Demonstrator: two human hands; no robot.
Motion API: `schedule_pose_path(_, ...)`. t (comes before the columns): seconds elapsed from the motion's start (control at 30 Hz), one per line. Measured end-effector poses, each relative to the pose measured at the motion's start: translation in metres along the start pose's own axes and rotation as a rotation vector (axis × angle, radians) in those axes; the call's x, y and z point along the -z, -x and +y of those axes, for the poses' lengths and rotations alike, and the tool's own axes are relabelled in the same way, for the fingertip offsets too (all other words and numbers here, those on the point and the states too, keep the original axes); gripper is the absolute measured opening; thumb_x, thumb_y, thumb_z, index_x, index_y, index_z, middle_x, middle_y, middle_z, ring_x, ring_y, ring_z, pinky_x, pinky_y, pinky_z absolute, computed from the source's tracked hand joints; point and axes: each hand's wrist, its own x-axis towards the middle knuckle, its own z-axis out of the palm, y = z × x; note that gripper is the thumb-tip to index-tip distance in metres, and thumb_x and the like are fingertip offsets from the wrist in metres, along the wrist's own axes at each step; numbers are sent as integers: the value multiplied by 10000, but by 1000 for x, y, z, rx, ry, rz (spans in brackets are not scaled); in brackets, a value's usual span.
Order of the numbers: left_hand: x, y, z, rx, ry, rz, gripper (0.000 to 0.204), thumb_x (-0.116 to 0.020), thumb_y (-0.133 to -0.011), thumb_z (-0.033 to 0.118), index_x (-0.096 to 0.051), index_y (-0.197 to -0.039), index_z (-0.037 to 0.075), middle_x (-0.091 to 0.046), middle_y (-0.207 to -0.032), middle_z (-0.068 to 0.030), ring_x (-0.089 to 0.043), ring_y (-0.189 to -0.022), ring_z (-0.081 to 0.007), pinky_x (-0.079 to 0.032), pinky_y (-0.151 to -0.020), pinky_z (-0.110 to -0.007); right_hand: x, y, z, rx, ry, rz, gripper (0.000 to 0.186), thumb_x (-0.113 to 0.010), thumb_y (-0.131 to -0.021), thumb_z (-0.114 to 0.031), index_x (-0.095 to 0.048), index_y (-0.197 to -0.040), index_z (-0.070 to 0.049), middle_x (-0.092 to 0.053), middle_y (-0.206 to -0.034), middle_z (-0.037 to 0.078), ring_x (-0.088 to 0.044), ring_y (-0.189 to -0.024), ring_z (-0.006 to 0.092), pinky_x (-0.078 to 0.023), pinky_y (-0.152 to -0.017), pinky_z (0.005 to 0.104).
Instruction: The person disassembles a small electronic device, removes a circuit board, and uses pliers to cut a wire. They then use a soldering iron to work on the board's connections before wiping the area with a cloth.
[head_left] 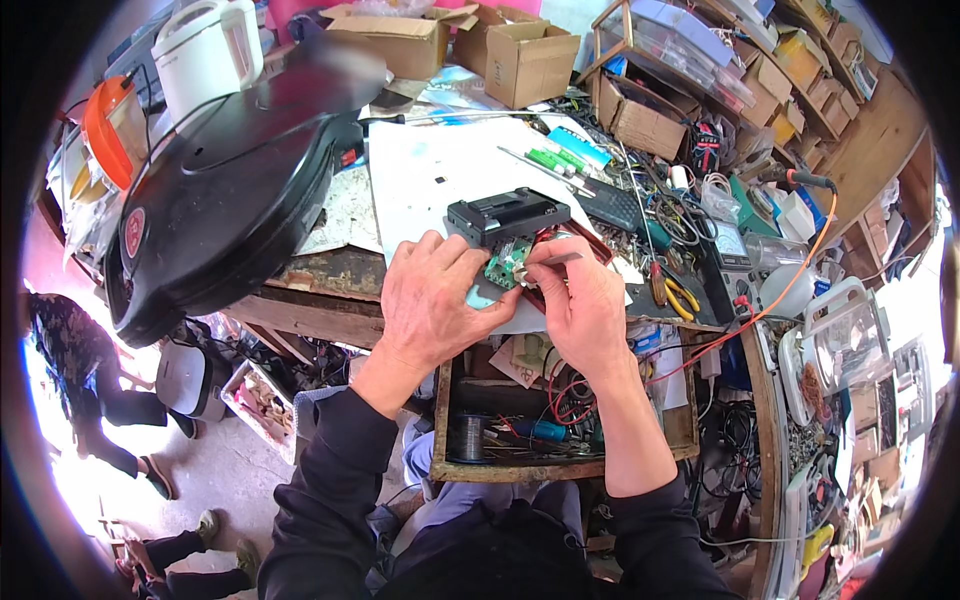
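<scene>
My left hand (432,296) steadies a small green circuit board (503,266) near the front edge of the bench, thumb below it and fingers above. My right hand (580,308) is closed in a pinch at the board's right side. From its fingers sticks a thin, dark metal tool (558,259), perhaps tweezers; the end at the board is hidden. Just beyond the board a black plastic housing (508,213) lies on white paper (415,175). Partly behind my right hand shows a dark red edge of something whose kind is hidden.
A big black appliance (225,170) overhangs the bench at left. Below my hands a wooden drawer (565,468) stands open, holding a solder spool (468,438). Right lie pliers (682,300), wires and a soldering iron (805,179) with orange cord. People (95,390) are at far left.
</scene>
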Motion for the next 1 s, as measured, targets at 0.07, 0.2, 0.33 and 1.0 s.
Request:
schedule_pose_path(0.07, 0, -1, 1, -4, 1, 0, 368, -894, -672, 315, -761, -925, 84, -677, -904, -36, -598, -841, -253, -457, -756, -389, 1, 1, -1, -66, -84, -4, 103, -683, -972, 57, -645, -1047, -2, -713, -852, 144, -746, -734, 262, -579, -661, 343)
schedule_pose_path(0.2, -1, -2, 1, -23, -5, 7, 365, -891, -672, 313, -762, -925, 85, -675, -902, -36, -598, -839, -251, -457, -750, -389, -2, 1, 0, -148, -168, 15, 110, -698, -964, 50, -644, -1047, 0, -708, -862, 152, -741, -738, 287, -572, -653, 355)
schedule_pose_path(0.33, -2, -1, 0, -16, -6, 17, 359, -887, -672, 311, -762, -920, 84, -671, -895, -35, -597, -832, -250, -455, -742, -389, -1, -1, -2, -21, -46, 22, 113, -698, -964, 48, -639, -1048, 3, -703, -864, 149, -736, -740, 299, -567, -647, 361)
schedule_pose_path(1.0, -1, -2, 1, -21, 0, 23, 361, -893, -670, 298, -758, -926, 80, -651, -865, -38, -594, -820, -250, -453, -737, -384, 0, 1, 1, 47, -12, 22, 115, -688, -966, 56, -627, -1053, 11, -691, -900, 143, -735, -736, 291, -566, -654, 351)
